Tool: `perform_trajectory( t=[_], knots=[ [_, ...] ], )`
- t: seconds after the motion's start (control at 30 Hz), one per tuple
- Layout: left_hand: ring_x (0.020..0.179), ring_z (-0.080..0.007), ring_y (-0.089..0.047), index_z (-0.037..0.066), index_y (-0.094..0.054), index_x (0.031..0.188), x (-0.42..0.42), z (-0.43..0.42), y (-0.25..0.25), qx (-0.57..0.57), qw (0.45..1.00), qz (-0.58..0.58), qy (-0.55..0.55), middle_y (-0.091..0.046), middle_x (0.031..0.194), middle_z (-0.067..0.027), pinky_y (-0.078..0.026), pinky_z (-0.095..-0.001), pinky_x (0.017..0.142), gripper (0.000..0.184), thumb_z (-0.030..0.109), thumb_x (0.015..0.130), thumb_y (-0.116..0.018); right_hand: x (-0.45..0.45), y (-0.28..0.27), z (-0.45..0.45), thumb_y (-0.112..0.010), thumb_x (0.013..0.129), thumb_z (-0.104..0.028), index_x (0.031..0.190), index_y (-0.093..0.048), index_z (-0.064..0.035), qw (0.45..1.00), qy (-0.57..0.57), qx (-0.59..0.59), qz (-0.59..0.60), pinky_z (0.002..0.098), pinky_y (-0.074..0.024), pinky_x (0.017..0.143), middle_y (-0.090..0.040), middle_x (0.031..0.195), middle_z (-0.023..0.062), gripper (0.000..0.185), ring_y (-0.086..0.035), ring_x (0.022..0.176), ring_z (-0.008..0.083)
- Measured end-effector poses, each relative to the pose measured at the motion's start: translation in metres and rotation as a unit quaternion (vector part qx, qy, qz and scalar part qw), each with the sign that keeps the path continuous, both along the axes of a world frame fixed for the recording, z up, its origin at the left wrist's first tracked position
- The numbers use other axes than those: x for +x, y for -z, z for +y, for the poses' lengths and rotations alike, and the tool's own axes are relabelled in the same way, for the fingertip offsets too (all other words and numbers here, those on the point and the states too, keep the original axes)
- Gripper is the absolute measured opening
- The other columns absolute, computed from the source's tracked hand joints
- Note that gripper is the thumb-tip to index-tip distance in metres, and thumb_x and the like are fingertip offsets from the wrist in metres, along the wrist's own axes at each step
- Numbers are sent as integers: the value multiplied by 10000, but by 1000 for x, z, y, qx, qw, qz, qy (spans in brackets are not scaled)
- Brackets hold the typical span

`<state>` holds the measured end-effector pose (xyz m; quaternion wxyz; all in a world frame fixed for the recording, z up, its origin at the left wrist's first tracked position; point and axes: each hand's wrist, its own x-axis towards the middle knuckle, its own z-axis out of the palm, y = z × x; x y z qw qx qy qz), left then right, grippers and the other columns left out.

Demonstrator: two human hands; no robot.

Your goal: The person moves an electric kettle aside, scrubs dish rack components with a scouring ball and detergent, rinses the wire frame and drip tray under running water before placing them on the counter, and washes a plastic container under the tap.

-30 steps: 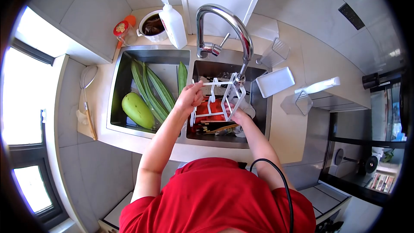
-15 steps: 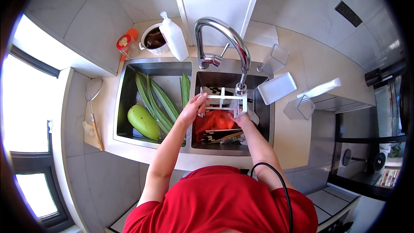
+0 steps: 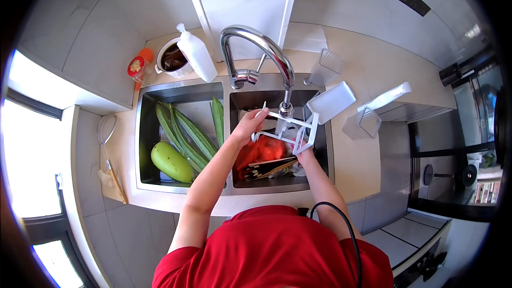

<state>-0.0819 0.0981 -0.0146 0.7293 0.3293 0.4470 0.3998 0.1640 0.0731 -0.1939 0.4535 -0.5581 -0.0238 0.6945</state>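
A white plastic rack (image 3: 281, 135) is held under the chrome faucet (image 3: 286, 106), with water running onto it, above the right sink basin (image 3: 266, 185). My left hand (image 3: 250, 126) grips the rack's left end with closed fingers. At its lower right side my right hand (image 3: 304, 148) is wrapped round the frame, its fingers partly hidden. Beneath the rack, the basin holds something red-orange (image 3: 270, 150) and a bunch of chopsticks (image 3: 272, 168).
In the left basin lie long ridged gourds (image 3: 186, 137) and a green oval fruit (image 3: 172, 161). A pot (image 3: 173, 60) and white bottle (image 3: 197, 53) stand behind. A whisk (image 3: 109, 152) is at left; a white tray (image 3: 332, 101) and clear containers (image 3: 362, 122) at right.
Both hands have turned and tilted the rack under the water, its right end swinging lower toward me. The camera view has shifted, so the counter items appear further left.
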Motion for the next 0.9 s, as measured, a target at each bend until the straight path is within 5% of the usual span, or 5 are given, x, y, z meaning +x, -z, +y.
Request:
perform_trajectory(
  t=[0.2, 0.27, 0.47, 0.57, 0.9],
  knots=[
    [477, -45, -259, 93, -499, 826, 6, -5, -15, -29, 998, 33, -41, -330, 551, 73, -209, -224, 442, 282, 352, 934, -528, -2, -16, -26, -528, 899, -211, 945, -592, -45, 974, -74, 47, -211, 318, -458, 708, -637, 873, 103, 184, -607, 829, 219],
    [469, -45, -254, 92, -493, 815, 3, -9, -14, -27, 998, 30, -49, -334, 554, 72, -201, -226, 437, 284, 346, 936, -526, -5, -47, -48, -517, 909, -211, 927, -578, -20, 800, -112, 173, -564, 347, -471, 695, -621, 846, 138, 202, -610, 813, 248],
    [455, -45, -242, 55, -557, 877, -3, -14, -10, -37, 998, 5, -48, -335, 540, 72, -192, -232, 431, 311, 356, 941, -511, -79, -99, -42, -497, 949, -215, 1100, -515, -5, 758, -128, 430, -474, 278, -503, 667, -603, 1010, 103, 259, -613, 791, 182],
    [461, -49, -259, 26, -581, 932, 2, -24, -10, -25, 998, 38, -45, -349, 536, 66, -195, -232, 437, 354, 375, 934, -520, -90, -90, -2, -500, 948, -244, 1122, -518, -22, 946, -188, 207, -164, 244, -514, 631, -575, 980, 58, 283, -591, 721, 139],
    [432, -54, -216, 53, -587, 895, -26, -31, -18, -32, 994, -70, -77, -277, 485, 76, -177, -242, 433, 349, 385, 946, -490, -92, -94, 11, -462, 958, -378, 768, -561, -61, 942, -222, 233, -95, 246, -438, 646, -569, 721, 18, 383, -552, 679, 122]
  ],
)
